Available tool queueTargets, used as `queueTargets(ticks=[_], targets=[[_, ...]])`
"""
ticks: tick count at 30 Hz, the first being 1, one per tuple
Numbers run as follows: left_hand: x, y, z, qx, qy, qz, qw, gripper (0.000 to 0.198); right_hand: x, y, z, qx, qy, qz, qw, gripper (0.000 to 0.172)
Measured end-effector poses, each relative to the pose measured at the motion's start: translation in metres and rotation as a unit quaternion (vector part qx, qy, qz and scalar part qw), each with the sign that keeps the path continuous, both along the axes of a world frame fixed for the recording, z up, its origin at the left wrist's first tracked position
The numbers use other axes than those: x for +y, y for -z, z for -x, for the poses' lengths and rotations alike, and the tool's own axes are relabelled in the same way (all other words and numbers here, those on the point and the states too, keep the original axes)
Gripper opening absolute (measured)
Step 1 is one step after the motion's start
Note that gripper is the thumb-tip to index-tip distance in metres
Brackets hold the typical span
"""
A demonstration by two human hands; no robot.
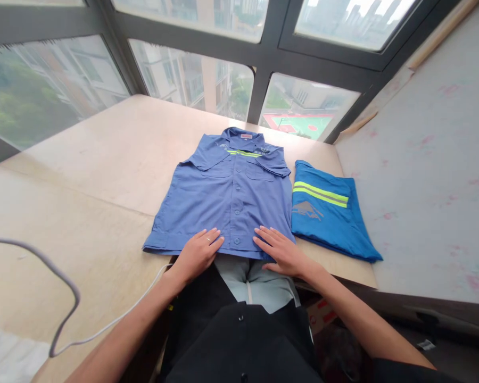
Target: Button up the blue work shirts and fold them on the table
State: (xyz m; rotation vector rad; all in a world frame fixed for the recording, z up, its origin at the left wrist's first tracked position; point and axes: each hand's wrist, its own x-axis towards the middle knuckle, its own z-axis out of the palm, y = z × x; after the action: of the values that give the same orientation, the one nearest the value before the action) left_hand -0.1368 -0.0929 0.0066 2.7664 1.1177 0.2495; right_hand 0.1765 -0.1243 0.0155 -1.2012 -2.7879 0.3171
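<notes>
A blue short-sleeved work shirt (215,197) lies spread face up, its collar toward the window and its hem toward me. Buttons run down its front, and a yellow-green reflective stripe crosses the chest. Both sleeves are turned inward over the front. My left hand (199,250) rests flat on the hem, left of the buttons, with a ring on one finger. On the hem's right side lies my right hand (281,250), palm down with fingers stretched. Beside the shirt is a folded brighter blue garment (329,223) with a yellow-green and grey stripe.
The pale wooden surface (83,175) reaches to grey-framed windows (259,69). A flowered wall (431,170) bounds the right side. A grey cable (69,284) loops across the left. White material (14,354) lies at the lower left.
</notes>
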Motion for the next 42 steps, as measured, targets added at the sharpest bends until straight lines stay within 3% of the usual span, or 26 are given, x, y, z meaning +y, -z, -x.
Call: queueTargets(ticks=[2, 4, 10, 17, 24, 31, 34, 38, 42], targets=[[0.002, -0.007, 0.001, -0.036, -0.017, -0.008, 0.999, 0.038, -0.002, -0.003, -0.003, 0.030, 0.012, -0.024, 0.999, 0.052], [0.004, -0.015, 0.001, -0.052, -0.033, -0.019, 0.998, 0.034, -0.001, -0.005, -0.006, 0.055, 0.031, -0.046, 0.997, 0.042], [0.013, -0.032, -0.001, -0.035, -0.062, -0.044, 0.996, 0.028, 0.007, -0.018, -0.010, 0.040, 0.083, -0.089, 0.992, 0.034], [0.018, -0.041, 0.010, -0.018, -0.073, -0.021, 0.997, 0.023, 0.012, -0.055, -0.009, 0.016, 0.042, -0.130, 0.990, 0.022], [0.010, -0.054, 0.034, 0.052, -0.136, 0.019, 0.989, 0.039, 0.006, -0.080, -0.010, -0.049, 0.067, -0.154, 0.985, 0.019], [0.011, -0.099, 0.051, 0.022, -0.230, -0.067, 0.971, 0.041, 0.009, -0.086, -0.022, -0.082, 0.115, -0.140, 0.980, 0.023], [0.014, -0.121, 0.050, 0.025, -0.271, -0.071, 0.960, 0.043, 0.013, -0.098, -0.026, -0.073, 0.160, -0.171, 0.969, 0.027], [0.008, -0.154, 0.057, 0.011, -0.281, -0.055, 0.958, 0.048, 0.014, -0.134, -0.028, -0.025, 0.202, -0.216, 0.955, 0.029], [-0.006, -0.189, 0.069, -0.026, -0.299, -0.099, 0.949, 0.052, 0.008, -0.181, -0.024, 0.052, 0.189, -0.187, 0.963, 0.030]])
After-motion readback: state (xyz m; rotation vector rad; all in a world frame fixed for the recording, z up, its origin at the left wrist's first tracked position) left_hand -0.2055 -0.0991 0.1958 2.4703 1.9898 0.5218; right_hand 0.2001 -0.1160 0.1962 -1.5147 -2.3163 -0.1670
